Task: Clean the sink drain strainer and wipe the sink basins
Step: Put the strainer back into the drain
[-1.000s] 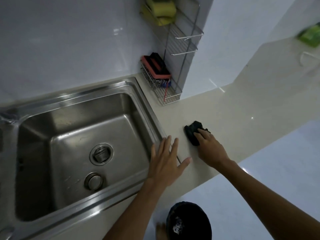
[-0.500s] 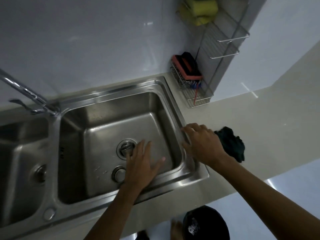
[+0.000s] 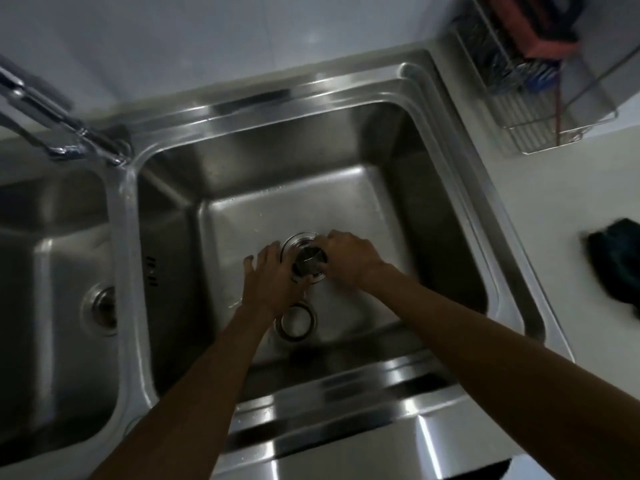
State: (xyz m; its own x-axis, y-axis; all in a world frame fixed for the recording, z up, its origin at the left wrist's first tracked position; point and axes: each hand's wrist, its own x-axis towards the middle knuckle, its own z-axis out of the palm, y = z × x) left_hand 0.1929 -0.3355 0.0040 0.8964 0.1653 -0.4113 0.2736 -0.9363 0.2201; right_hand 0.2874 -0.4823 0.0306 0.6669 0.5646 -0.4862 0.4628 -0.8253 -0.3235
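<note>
Steel strainer (image 3: 308, 264) sits at the drain of the right basin (image 3: 346, 188), both hands at it.
Right hand (image 3: 349, 258) curls its fingers round the strainer; left hand (image 3: 270, 273) lies flat, fingers spread, on the basin floor just beside the drain. Round metal cap (image 3: 296, 322) lies nearer the front wall. Dark cloth (image 3: 620, 268) sits on the counter (image 3: 554, 209), right of the sink.

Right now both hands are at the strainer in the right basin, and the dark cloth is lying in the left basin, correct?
Not quite. The head view shows the dark cloth on the counter, to the right of the right basin, not in the left basin. The left hand and right hand are indeed at the strainer in that right basin.
</note>
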